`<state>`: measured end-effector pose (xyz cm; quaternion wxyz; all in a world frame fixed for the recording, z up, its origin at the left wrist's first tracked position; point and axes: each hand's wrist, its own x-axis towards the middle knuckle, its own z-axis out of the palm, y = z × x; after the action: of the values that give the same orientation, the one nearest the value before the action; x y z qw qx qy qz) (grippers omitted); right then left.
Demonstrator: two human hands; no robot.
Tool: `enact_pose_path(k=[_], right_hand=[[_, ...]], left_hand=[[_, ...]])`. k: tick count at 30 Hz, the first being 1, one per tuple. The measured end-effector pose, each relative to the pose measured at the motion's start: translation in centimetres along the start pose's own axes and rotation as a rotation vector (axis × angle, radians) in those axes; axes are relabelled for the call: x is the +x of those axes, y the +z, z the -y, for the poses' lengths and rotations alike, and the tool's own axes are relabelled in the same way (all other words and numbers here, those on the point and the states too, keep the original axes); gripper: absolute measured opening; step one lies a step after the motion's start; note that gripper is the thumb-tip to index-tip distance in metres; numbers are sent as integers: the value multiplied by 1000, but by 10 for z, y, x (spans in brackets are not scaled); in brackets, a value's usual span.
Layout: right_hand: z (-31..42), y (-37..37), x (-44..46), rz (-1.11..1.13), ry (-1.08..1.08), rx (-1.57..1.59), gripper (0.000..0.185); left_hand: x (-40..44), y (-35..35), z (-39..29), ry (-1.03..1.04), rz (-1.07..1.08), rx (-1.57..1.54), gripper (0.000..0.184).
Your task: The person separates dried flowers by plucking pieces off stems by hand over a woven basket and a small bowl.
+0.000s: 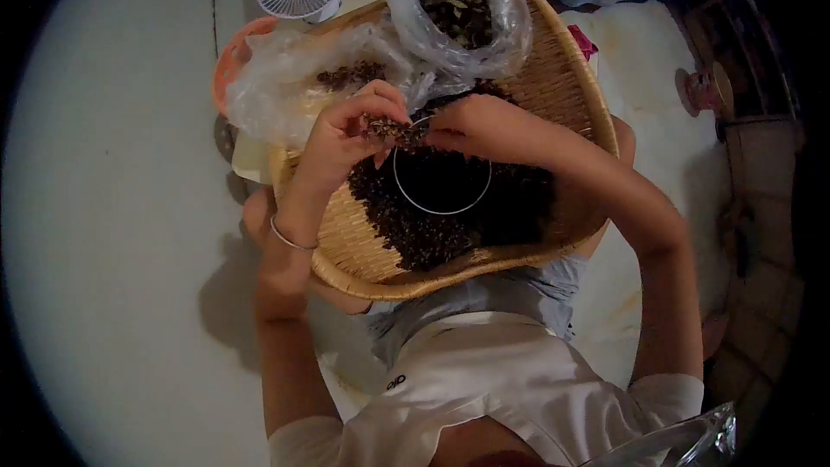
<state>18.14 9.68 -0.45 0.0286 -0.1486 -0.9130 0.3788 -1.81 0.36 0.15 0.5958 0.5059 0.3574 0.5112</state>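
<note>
Head view: the left hand [356, 128] gripped a dark, dried clump [385, 129] above a woven tray [347, 242].
The right hand [471, 127] curled at the clump's other end, its grip impossible to tell; below, a round pale rim [443, 213] sat among loose dark bits [415, 238].

Single head-worn view; close above, steeply downward

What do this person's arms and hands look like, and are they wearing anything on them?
No machine parts or cables here: both the left hand and right hand are human and ungloved. A thin, silvery bracelet circles the left wrist; none shows on the right. The forearms are uncovered, with short, pale whitish sleeves on the upper arms.
</note>
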Motion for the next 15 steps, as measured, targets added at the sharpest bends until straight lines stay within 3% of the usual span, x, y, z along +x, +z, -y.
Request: enact_pose_path(k=[4,6,9,12,15], right_hand=[[2,-15,-6,-19,143,346,10],[2,-20,-9,-250,-25,557,16],[16,-29,-14,-272,11,698,17],[15,-19,-9,-409,-167,483,21],[14,-14,-9,-422,-148,444,21]], left_hand=[[1,11,-4,-9,-127,-17,16],[2,13,-4,-66,-191,-96,18],[4,15,-1,-183,-305,-79,19],[5,19,-1,-199,-373,-39,17],[6,21,-3,-189,-355,-15,16]])
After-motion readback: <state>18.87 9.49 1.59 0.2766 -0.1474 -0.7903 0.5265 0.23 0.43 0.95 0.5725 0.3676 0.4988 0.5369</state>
